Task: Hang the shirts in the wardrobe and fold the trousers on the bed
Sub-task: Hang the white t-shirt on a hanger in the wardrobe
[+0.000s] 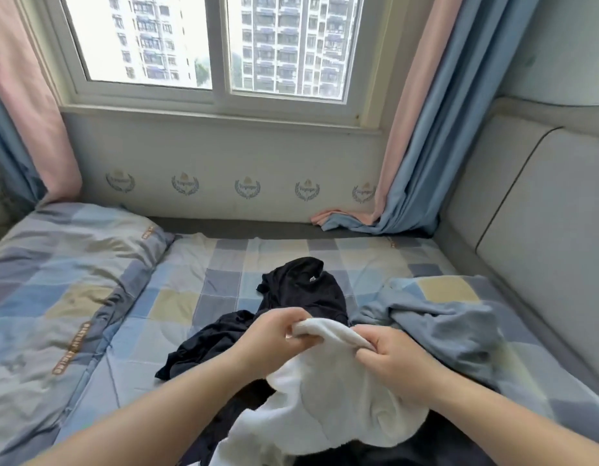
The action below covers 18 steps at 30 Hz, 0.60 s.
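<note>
White garment [328,395] bunched nearest, its upper edge pinched between left hand [271,334] and right hand [392,354], both curled tight on the cloth. Black clothing [301,290] crumpled just beyond and under the hands, on checked bed [177,297]

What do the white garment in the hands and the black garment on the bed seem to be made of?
White garment: soft, thick, matte knit, probably cotton; its gripped edge rolls fat and its folds are rounded. Black garment: thinner, limp matte jersey, perhaps cotton or a blend; it lies in flat, fine creases on the checked bedsheet.
</note>
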### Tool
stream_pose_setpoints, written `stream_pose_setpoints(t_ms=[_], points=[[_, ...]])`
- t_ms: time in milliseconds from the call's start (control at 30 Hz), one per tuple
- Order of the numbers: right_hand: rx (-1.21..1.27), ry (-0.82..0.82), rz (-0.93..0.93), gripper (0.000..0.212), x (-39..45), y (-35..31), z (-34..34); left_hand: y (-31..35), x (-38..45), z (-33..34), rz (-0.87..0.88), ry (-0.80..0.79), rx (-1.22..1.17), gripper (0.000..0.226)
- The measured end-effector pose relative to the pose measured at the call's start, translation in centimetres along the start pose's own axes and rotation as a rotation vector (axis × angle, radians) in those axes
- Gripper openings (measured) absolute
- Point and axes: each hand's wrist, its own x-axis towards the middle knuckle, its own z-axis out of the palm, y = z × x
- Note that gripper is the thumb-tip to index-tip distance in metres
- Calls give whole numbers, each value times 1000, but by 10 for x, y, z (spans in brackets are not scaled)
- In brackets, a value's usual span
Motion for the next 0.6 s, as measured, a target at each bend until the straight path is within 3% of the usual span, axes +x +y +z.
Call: stream_pose_setpoints(t_ms=[133, 200, 333, 500, 600], points=[[-258, 44, -27, 9, -59, -56, -49, 101, -30, -30, 92, 49, -94, 6], [-270, 122, -64, 11, -84, -85, -67, 147, -41, -42, 98, 65, -174, 5], [39, 300, -142, 7, -123, -135, -92, 223, -60, -63, 103, 104, -348, 2], [322, 487, -163, 37, -158, -188, -126, 297, -79, -83, 122, 187, -447, 21], [268, 521, -196, 19, -176, -211, -146, 324, -98, -90, 135, 241, -442, 29]])
